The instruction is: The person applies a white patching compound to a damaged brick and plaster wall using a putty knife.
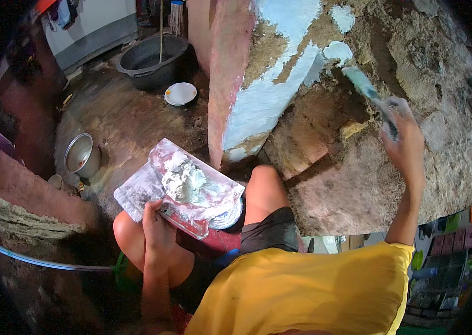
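Note:
My right hand (401, 131), raised at the right, grips a putty knife (361, 82); its pale blade lies at a pale-blue patch on the rough, crumbling wall (431, 167). My left hand (155, 223) is closed on the near edge of a flat board (216, 190) smeared with white over red, with a grey-white coated part at its left. A lumpy mound of white paste (183, 178) sits on the board, held above my knees. A rounded white item (227, 218) shows partly under the board's right side. Pale-blue coating (261, 106) covers part of the column at centre.
A black tub (144, 75) with a pole in it stands at the back beside a white plate (180, 94). A metal pot (82, 156) sits at left near a low pink wall (29, 201). A hose (57, 264) runs at lower left; assorted items (448, 262) crowd the lower right.

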Action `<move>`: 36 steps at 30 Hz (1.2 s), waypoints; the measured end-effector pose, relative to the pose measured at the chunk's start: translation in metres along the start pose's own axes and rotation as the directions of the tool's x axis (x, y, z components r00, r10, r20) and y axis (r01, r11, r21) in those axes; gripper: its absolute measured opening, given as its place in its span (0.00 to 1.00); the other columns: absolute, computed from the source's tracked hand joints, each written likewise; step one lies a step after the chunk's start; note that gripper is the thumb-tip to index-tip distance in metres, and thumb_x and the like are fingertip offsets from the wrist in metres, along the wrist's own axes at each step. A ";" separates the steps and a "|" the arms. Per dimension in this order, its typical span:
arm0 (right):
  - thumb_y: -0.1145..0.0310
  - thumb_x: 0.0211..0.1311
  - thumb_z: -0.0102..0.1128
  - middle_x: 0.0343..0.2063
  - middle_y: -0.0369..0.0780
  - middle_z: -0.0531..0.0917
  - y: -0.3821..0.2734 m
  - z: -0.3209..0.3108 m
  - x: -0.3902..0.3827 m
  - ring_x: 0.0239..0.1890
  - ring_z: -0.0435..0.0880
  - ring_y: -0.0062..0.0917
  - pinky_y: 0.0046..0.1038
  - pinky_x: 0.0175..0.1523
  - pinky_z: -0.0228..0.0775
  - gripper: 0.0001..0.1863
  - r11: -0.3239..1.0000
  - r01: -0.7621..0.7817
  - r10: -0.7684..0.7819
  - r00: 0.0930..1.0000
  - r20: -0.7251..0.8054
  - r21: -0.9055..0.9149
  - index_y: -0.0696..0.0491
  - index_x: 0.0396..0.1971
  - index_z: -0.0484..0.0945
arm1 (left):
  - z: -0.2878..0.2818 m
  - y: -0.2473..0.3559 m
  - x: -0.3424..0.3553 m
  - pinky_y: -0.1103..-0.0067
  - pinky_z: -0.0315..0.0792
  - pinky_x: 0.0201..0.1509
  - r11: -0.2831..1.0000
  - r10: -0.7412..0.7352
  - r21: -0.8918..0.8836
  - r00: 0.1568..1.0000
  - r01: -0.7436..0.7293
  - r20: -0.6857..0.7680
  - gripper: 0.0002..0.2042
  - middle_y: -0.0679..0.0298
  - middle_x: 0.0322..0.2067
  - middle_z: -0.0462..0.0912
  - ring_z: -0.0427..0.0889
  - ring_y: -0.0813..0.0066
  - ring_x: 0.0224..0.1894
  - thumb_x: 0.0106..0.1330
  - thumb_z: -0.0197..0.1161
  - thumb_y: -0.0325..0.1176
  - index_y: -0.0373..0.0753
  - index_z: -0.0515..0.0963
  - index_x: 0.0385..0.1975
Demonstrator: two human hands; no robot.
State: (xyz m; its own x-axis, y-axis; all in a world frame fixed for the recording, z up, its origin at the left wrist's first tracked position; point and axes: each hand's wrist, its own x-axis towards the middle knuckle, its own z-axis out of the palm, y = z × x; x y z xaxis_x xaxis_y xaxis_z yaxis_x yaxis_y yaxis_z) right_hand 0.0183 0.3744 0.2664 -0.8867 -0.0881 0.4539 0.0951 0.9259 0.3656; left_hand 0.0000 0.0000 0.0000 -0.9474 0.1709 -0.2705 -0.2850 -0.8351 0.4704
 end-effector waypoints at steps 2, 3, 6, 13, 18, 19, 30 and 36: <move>0.74 0.46 0.56 0.49 0.40 0.69 -0.004 0.001 0.001 0.47 0.72 0.38 0.34 0.48 0.67 0.25 0.999 0.012 -0.008 0.994 -0.105 0.044 0.45 0.49 0.71 | 0.001 0.005 -0.002 0.74 0.68 0.50 0.999 0.030 0.037 0.999 -0.029 -0.025 0.18 0.57 0.40 0.77 0.76 0.67 0.43 0.59 0.45 0.36 0.28 0.69 0.42; 0.74 0.46 0.55 0.49 0.40 0.69 -0.012 0.016 -0.002 0.47 0.73 0.38 0.34 0.48 0.68 0.25 0.993 -0.025 0.044 0.986 -0.163 0.113 0.45 0.49 0.71 | 0.006 0.037 0.003 0.74 0.68 0.50 0.991 0.060 0.123 0.998 -0.060 -0.001 0.18 0.57 0.40 0.77 0.76 0.67 0.43 0.59 0.45 0.35 0.28 0.69 0.42; 0.74 0.47 0.55 0.48 0.41 0.70 -0.014 0.032 0.013 0.46 0.73 0.38 0.35 0.45 0.69 0.23 0.996 -0.012 0.029 0.979 -0.202 0.087 0.46 0.48 0.71 | -0.003 0.045 0.003 0.74 0.69 0.49 0.992 0.027 0.121 1.000 -0.028 0.008 0.18 0.57 0.40 0.77 0.76 0.67 0.43 0.58 0.45 0.35 0.29 0.69 0.43; 0.71 0.47 0.58 0.51 0.47 0.69 -0.013 0.057 0.024 0.45 0.73 0.43 0.36 0.45 0.68 0.19 1.000 -0.023 0.018 0.975 -0.223 -0.018 0.54 0.43 0.72 | -0.002 0.039 0.005 0.71 0.68 0.50 0.994 0.018 0.106 1.000 -0.015 -0.023 0.20 0.57 0.44 0.74 0.74 0.64 0.46 0.57 0.45 0.34 0.30 0.66 0.47; 0.71 0.45 0.60 0.52 0.47 0.68 -0.012 0.057 0.030 0.49 0.72 0.42 0.36 0.46 0.69 0.21 0.998 0.039 -0.050 0.972 -0.231 -0.050 0.55 0.43 0.72 | 0.013 0.042 -0.005 0.70 0.67 0.53 0.981 0.066 0.184 0.996 -0.053 -0.061 0.20 0.57 0.46 0.73 0.73 0.65 0.48 0.57 0.45 0.34 0.31 0.66 0.48; 0.70 0.44 0.60 0.52 0.47 0.68 -0.013 0.056 0.030 0.50 0.72 0.41 0.35 0.46 0.70 0.22 0.998 0.036 -0.046 0.978 -0.201 -0.055 0.54 0.44 0.72 | 0.013 0.042 -0.007 0.70 0.67 0.53 0.978 0.073 0.200 0.993 -0.054 -0.091 0.20 0.57 0.46 0.73 0.73 0.65 0.48 0.57 0.45 0.33 0.31 0.66 0.48; 0.70 0.44 0.60 0.52 0.44 0.70 -0.006 0.056 0.035 0.44 0.75 0.37 0.35 0.46 0.70 0.25 0.999 0.055 -0.053 0.978 -0.199 0.002 0.50 0.48 0.71 | -0.009 0.046 -0.001 0.70 0.70 0.49 0.978 -0.105 0.172 0.992 0.115 -0.068 0.18 0.57 0.42 0.75 0.75 0.65 0.45 0.57 0.46 0.34 0.30 0.67 0.45; 0.72 0.43 0.60 0.51 0.47 0.69 -0.005 0.050 0.031 0.43 0.74 0.40 0.36 0.45 0.68 0.17 0.999 0.024 -0.017 0.988 -0.156 0.041 0.59 0.38 0.74 | -0.008 0.036 0.000 0.70 0.70 0.49 0.984 0.037 0.175 0.996 -0.022 -0.081 0.18 0.57 0.42 0.75 0.75 0.65 0.44 0.57 0.46 0.33 0.30 0.68 0.44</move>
State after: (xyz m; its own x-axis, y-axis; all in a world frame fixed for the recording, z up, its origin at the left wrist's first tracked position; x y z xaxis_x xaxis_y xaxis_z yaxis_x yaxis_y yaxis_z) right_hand -0.0323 0.3858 0.2379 -0.8069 -0.1602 0.5686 0.0556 0.9377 0.3430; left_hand -0.0091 -0.0343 0.0106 -0.9423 0.0972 -0.3203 -0.2851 -0.7346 0.6157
